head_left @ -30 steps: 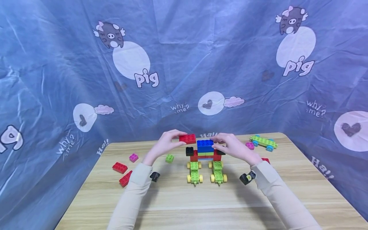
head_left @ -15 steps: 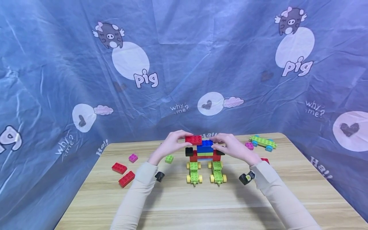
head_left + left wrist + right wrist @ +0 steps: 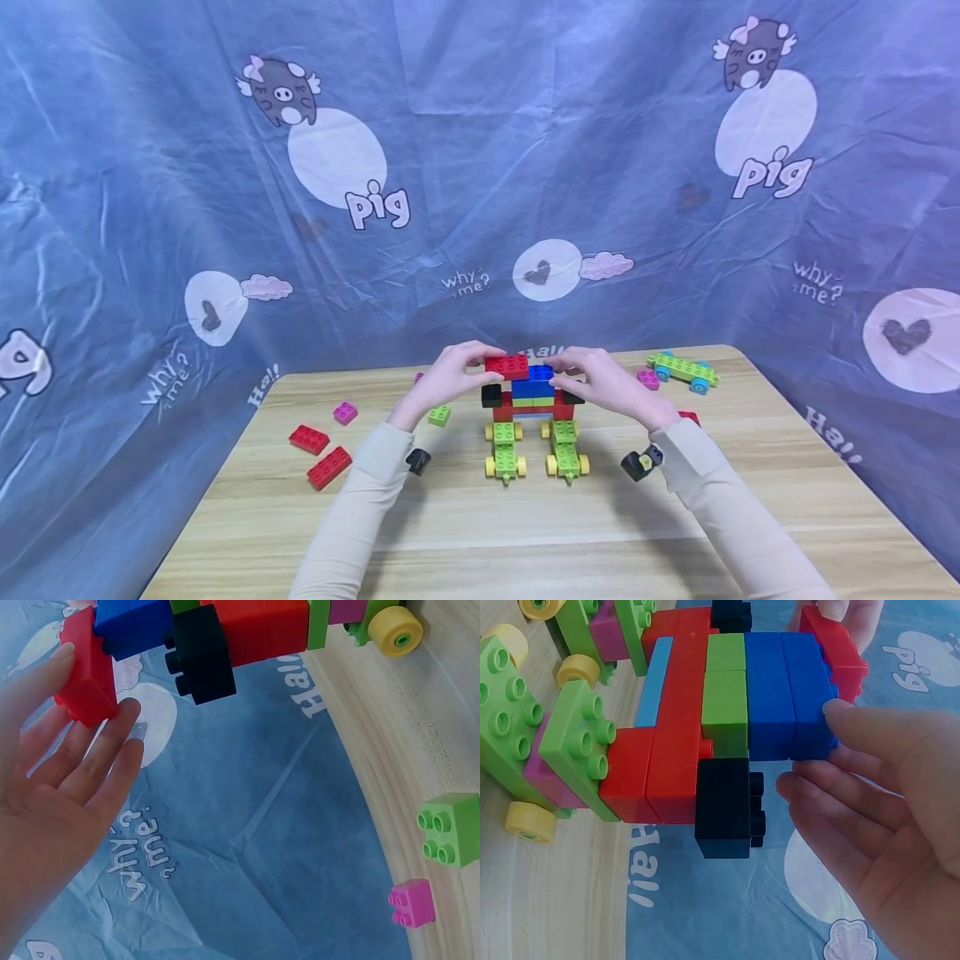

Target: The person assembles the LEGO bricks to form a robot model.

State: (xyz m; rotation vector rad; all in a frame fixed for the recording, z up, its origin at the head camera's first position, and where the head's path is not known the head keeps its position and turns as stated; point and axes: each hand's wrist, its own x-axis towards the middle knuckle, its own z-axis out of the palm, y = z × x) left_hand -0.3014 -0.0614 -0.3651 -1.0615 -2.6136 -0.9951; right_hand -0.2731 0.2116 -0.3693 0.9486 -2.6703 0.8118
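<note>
A red brick (image 3: 507,367) is held over the left end of the blue bricks (image 3: 532,388), overhanging them on that side; whether it is pressed home cannot be told. It is pinched in the left hand (image 3: 453,371), the thumb and fingers being parted only by the brick itself. The right end of the blue bricks is gripped between the thumb and bent fingers of the right hand (image 3: 600,379), apparently as a brace. Below the blue bricks, a lime layer (image 3: 724,705), a red row (image 3: 676,765) and a pale-blue piece (image 3: 652,682) are already joined, with a black brick (image 3: 491,395) fixed at either side; all are borne on two wheeled bases (image 3: 505,461). The lower structure may be judged complete, and the seating of the red brick the step in hand. Left unused on the tabletop (image 3: 525,533) are two red blocks (image 3: 328,468), a pink block (image 3: 345,413) and a lime block (image 3: 439,415) left of the blue bricks, and a lime car (image 3: 682,369) to their right; whether these are needed cannot be told.
</note>
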